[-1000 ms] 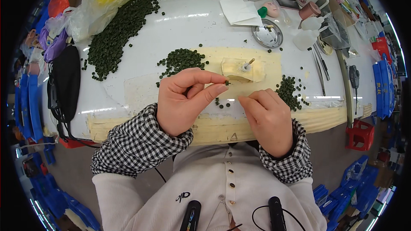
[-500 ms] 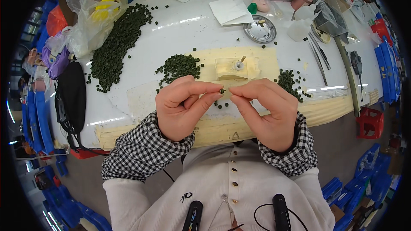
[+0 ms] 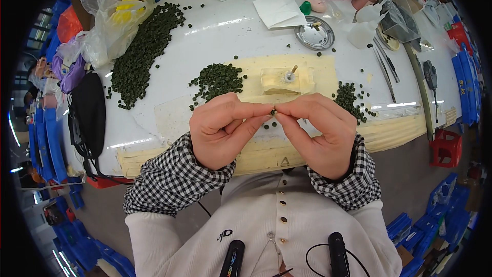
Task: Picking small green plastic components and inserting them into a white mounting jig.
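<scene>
My left hand (image 3: 220,131) and my right hand (image 3: 320,131) meet fingertip to fingertip above the near edge of the table. Between them a small dark green piece (image 3: 273,112) is pinched, mostly covered by the fingers. Thumb and forefinger of each hand are pressed on it. Just beyond the hands, a cream block (image 3: 279,84) with a short thin stick (image 3: 293,70) rising from it rests on yellowish tape. A small pile of dark green pieces (image 3: 219,80) lies beyond my left hand, and a looser one (image 3: 348,100) lies beside my right hand.
At the far left a large heap of green pieces (image 3: 138,61) spreads near a plastic bag (image 3: 110,25) and a black pouch (image 3: 86,115). Further back are a round metal dish (image 3: 314,41) and white tissues (image 3: 277,13). Tweezers (image 3: 383,74) lie at the right.
My hands have come together, the right fingertips closing onto the green piece that the left hand held slightly apart from them. The view has shifted a little.
</scene>
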